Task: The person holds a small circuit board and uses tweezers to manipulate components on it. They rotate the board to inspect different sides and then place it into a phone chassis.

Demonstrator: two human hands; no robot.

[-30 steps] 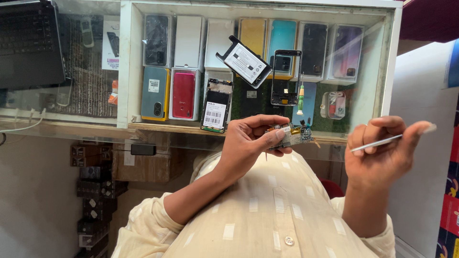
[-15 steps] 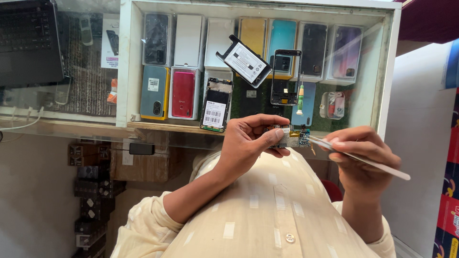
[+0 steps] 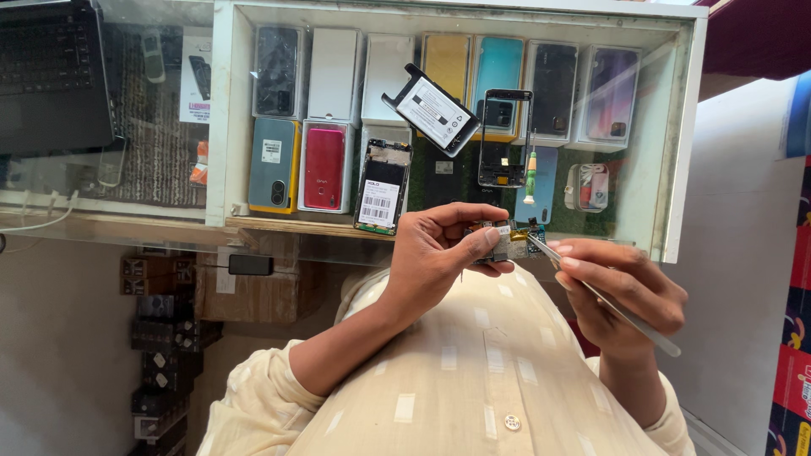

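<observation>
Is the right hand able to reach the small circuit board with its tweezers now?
Probably yes. The right hand holds the tweezers with the tip at the circuit board, which the left hand pinches; nothing lies between them.

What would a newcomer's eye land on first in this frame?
First, the two hands at centre: the left hand pinches a small circuit board while the right hand brings the tip of metal tweezers to the board's edge. Above them, a glass counter shows rows of phone cases and boxes, with a loose battery, an empty phone frame and a green-handled screwdriver lying on it.
</observation>
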